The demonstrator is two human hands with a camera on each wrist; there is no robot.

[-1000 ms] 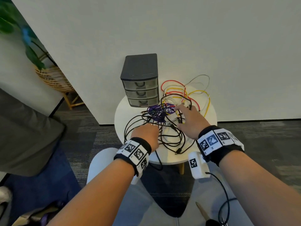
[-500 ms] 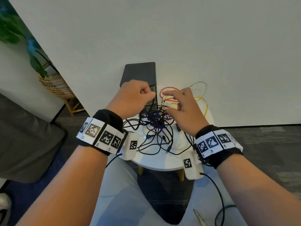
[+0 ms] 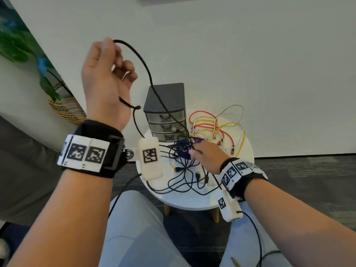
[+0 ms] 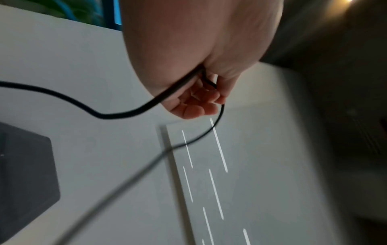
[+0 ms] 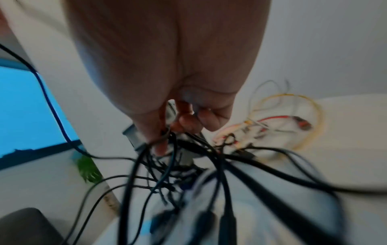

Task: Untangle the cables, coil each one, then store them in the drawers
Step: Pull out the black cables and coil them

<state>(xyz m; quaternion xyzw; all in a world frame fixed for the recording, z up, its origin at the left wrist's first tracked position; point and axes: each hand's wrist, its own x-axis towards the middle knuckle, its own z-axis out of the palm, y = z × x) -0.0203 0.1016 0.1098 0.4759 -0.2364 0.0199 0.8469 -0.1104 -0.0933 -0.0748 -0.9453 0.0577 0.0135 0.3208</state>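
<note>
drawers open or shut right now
All shut: the three drawers sit flush in the unit, handles showing, with black cables lying in front.

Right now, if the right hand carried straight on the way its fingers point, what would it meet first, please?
The right hand already grips the black cable tangle. Straight beyond it, the drawer unit probably comes first, though depth is unclear.

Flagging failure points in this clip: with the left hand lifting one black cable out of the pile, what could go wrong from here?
1. The black cable that the left hand pinches still runs into the tangle under the right hand; pulling higher may tighten knots.
2. It drapes across the drawer unit, so a snag could tip it.
3. The dragged tangle may sweep the red and yellow cables off the round table.
</note>
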